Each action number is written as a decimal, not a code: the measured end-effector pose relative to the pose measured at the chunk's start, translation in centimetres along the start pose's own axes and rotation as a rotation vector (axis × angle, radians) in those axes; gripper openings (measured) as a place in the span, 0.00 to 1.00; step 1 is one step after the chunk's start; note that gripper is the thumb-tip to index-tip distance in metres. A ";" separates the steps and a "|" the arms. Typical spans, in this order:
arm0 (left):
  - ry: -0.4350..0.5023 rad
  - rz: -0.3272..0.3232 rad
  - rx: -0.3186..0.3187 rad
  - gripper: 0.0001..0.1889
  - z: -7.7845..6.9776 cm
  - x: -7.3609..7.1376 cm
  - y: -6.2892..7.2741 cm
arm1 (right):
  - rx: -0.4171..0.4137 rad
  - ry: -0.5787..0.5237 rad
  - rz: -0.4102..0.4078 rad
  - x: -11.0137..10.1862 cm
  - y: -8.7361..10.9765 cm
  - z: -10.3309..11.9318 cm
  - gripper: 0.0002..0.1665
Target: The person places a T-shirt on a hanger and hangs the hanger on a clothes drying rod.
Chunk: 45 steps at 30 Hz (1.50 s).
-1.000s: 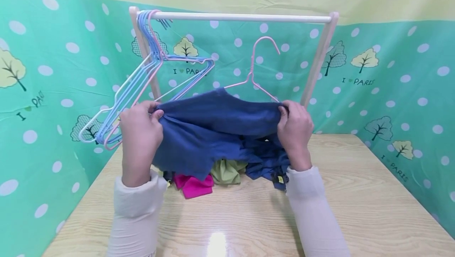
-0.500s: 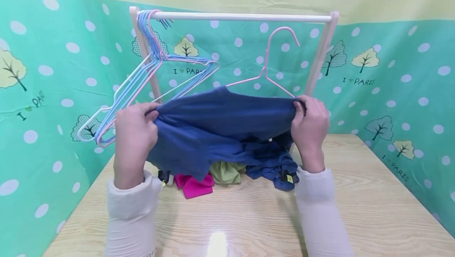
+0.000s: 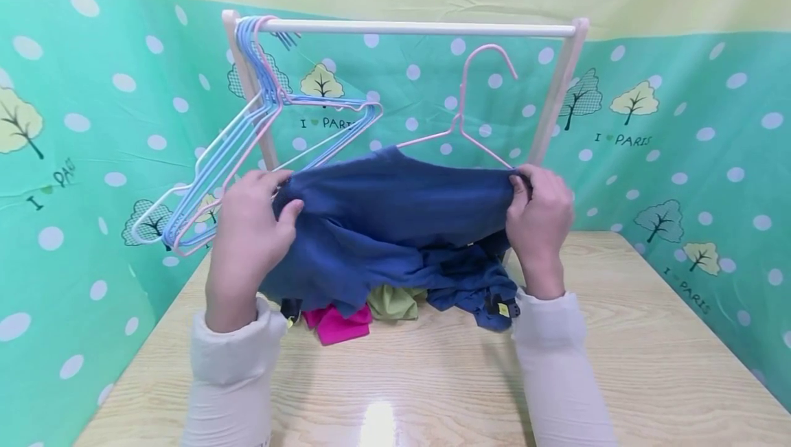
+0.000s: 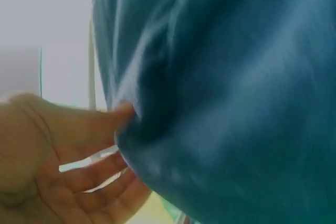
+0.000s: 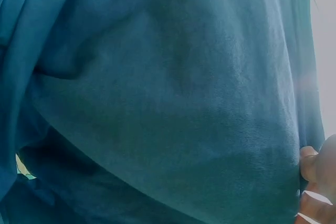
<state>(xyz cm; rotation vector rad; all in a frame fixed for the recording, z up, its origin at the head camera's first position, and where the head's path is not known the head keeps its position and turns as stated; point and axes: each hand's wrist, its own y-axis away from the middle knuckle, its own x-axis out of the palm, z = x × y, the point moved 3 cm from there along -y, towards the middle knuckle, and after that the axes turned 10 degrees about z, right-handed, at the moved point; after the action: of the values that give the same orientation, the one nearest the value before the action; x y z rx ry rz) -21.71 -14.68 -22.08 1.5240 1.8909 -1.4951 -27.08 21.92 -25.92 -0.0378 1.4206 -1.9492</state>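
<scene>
A dark blue shirt (image 3: 408,200) is stretched between my two hands above the table. Out of its top edge rise the hook and shoulders of a pink wire hanger (image 3: 461,100); the hanger's lower part is hidden in the cloth. My left hand (image 3: 250,241) holds the shirt's left end, thumb (image 4: 100,124) on the near side and fingers behind the fabric. At the upper right corner, my right hand (image 3: 540,220) pinches cloth close to the hanger's right shoulder. The right wrist view is mostly filled by blue fabric (image 5: 173,103), with a fingertip at its edge.
Behind the shirt stands a rack with a white rail (image 3: 420,28). Several blue, white and pink hangers (image 3: 266,90) hang at its left end. On the wooden table (image 3: 432,385) lie a magenta cloth (image 3: 340,325), an olive cloth (image 3: 394,301) and dark blue clothing (image 3: 472,292).
My right hand moved right and the pink hanger shifted right and up with it, then both stayed. My left hand went slightly left, then back right, its thumb now spread farther over the cloth.
</scene>
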 end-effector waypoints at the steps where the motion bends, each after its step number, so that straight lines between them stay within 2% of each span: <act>1: -0.010 -0.014 0.025 0.20 -0.2 0.2 0.0 | 0.000 0.002 0.001 0.1 0.0 0.1 0.10; 7: -0.112 -0.138 0.167 0.17 -1.3 1.9 -0.5 | -0.044 0.016 0.018 0.8 0.2 1.0 0.09; 10: -0.146 -0.160 0.211 0.10 -1.4 2.5 -0.7 | -0.064 0.007 0.031 1.1 0.3 1.4 0.08; 12: -0.147 -0.150 0.219 0.06 -1.2 2.7 -0.8 | -0.071 -0.002 0.037 1.1 0.4 1.6 0.08; 15: -0.133 -0.074 0.218 0.07 -0.8 2.6 -0.8 | -0.084 -0.018 0.048 1.2 0.3 1.6 0.08; 21: 0.020 0.202 0.230 0.10 0.6 1.9 -0.7 | -0.143 -0.049 0.083 0.9 0.1 0.9 0.09; 28: 0.087 0.325 0.165 0.11 1.2 0.9 -0.3 | -0.219 -0.077 0.087 0.6 0.1 0.7 0.10; 32: 0.117 0.434 0.135 0.12 1.1 0.3 0.1 | -0.273 -0.127 0.081 0.5 -0.1 0.4 0.08; 35: 0.124 0.513 0.139 0.11 1.3 0.1 0.4 | -0.296 -0.155 0.078 0.4 -0.2 0.1 0.07; 38: 0.109 0.538 0.163 0.09 1.5 0.1 0.4 | -0.309 -0.170 0.068 0.2 -0.2 -0.1 0.06; 42: 0.084 0.503 0.197 0.08 1.4 0.2 0.3 | -0.320 -0.182 0.065 0.1 -0.2 0.0 0.05; 45: 0.081 0.491 0.188 0.08 1.0 0.6 0.1 | -0.324 -0.184 0.075 0.3 -0.2 0.4 0.06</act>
<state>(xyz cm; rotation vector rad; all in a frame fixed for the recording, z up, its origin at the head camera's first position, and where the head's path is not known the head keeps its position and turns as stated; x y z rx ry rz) -22.29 -15.20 -23.01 1.9775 1.2990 -1.4209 -27.24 21.42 -25.73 -0.3009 1.5739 -1.5948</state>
